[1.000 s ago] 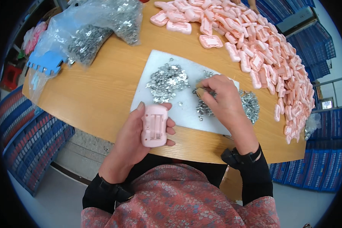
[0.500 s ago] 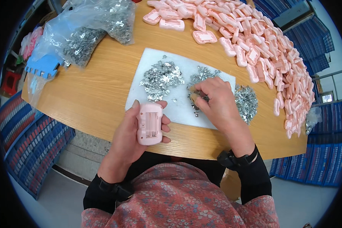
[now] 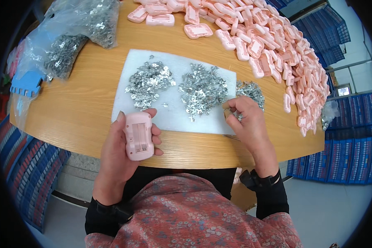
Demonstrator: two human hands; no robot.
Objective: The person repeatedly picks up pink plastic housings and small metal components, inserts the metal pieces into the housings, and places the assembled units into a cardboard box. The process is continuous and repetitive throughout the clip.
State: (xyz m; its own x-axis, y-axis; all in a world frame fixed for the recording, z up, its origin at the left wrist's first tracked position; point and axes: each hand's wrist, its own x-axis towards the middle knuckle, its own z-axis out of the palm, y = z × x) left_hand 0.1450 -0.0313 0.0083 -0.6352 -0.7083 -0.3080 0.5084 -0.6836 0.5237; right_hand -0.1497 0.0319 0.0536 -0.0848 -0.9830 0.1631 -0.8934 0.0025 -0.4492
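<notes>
My left hand (image 3: 116, 151) holds a pink plastic casing (image 3: 139, 134), its rectangular battery compartment facing up. The fingers wrap round its sides, just over the table's near edge. My right hand (image 3: 251, 126) is pinched at the right edge of a white foam mat (image 3: 169, 124), by a pile of small metal battery contacts (image 3: 253, 91). Something tan covers its fingertips; whatever lies between them is too small to make out. Two more piles of shiny metal contacts, a left one (image 3: 148, 84) and a middle one (image 3: 202, 89), rest on the mat.
A large heap of pink casings (image 3: 273, 53) covers the table's far right. Clear plastic bags of metal parts (image 3: 66, 51) lie at the far left, beside a blue foam piece (image 3: 27, 82). Blue trays stand at the left (image 3: 35, 173) and right (image 3: 335, 159) beyond the wooden table (image 3: 78, 111).
My right hand has left the middle pile and moved right to the mat's edge, still pinched. The whole view has shifted. My left hand keeps hold of the casing.
</notes>
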